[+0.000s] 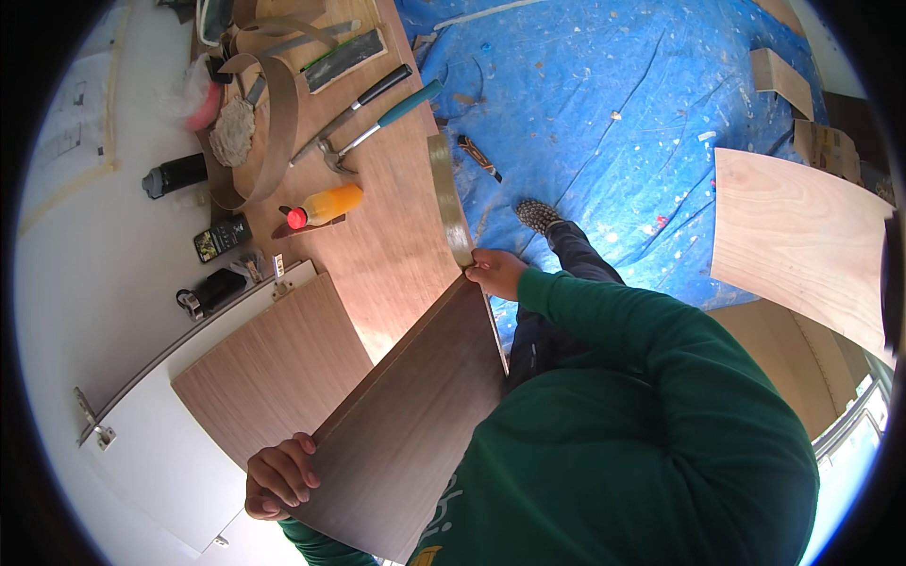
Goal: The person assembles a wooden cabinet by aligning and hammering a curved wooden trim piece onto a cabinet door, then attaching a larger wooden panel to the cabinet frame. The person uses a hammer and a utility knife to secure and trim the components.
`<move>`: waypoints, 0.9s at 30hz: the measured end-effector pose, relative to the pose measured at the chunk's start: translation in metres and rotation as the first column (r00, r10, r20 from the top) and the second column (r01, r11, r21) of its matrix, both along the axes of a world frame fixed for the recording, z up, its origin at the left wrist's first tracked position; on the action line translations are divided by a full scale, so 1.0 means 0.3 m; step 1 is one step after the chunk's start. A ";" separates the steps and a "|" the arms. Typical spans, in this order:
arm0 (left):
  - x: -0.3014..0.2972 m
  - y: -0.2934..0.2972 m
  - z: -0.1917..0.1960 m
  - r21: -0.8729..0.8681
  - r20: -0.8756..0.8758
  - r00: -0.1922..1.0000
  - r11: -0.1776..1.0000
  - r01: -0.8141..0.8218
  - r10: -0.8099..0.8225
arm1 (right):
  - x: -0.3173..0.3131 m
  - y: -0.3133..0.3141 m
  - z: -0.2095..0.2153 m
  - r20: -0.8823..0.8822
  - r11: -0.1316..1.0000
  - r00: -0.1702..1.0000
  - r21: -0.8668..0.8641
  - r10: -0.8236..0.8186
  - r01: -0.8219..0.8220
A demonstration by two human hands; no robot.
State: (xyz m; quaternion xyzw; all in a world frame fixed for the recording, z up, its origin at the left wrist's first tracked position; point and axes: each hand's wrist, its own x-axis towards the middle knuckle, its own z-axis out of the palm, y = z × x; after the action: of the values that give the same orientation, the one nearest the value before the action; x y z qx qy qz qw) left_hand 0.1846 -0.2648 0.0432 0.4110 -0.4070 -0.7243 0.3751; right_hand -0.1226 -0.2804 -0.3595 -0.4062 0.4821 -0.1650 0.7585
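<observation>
A dark wood-grain board [406, 424] leans against my body, tilted. Its near left corner is in my left hand [281, 476], fingers curled over the edge and thumb tucked below. At the far corner my right hand [497, 274] is closed, pinching the end of a strip of edge banding [448, 203] where it meets the board. The strip's glossy, olive-tan face shows, and its free part stands out past the corner. Whether the strip runs along the board's edge beneath my fingers is hidden.
On the wooden worktop [396, 226] lie a hammer [377, 127], a file-like tool [349, 113], an orange juice bottle [326, 206] and coiled banding [283, 123]. A utility knife [479, 158] rests on the blue sheet [604, 123]. Cabinet doors [274, 368] stand left; a pale panel [793, 236] is right.
</observation>
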 end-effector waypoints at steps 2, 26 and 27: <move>-0.003 -0.008 -0.005 0.000 -0.010 1.000 1.000 0.009 -0.009 | -0.006 0.011 -0.016 0.013 0.999 1.000 -0.044 0.008 -0.007; 0.055 0.007 0.010 -0.117 -0.069 0.986 0.983 0.142 -0.150 | 0.005 -0.131 0.032 0.046 0.952 0.998 0.302 0.045 -0.057; 0.052 0.019 0.027 -0.117 -0.060 0.986 0.982 0.145 -0.153 | 0.010 -0.136 0.044 0.042 0.940 0.999 0.338 0.028 -0.040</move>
State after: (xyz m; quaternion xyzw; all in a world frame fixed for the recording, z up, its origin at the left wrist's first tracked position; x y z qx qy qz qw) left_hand 0.2001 -0.2591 0.0512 0.3326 -0.4638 -0.7399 0.3561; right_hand -0.1197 -0.3213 -0.3463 -0.2749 0.4822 -0.0739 0.8285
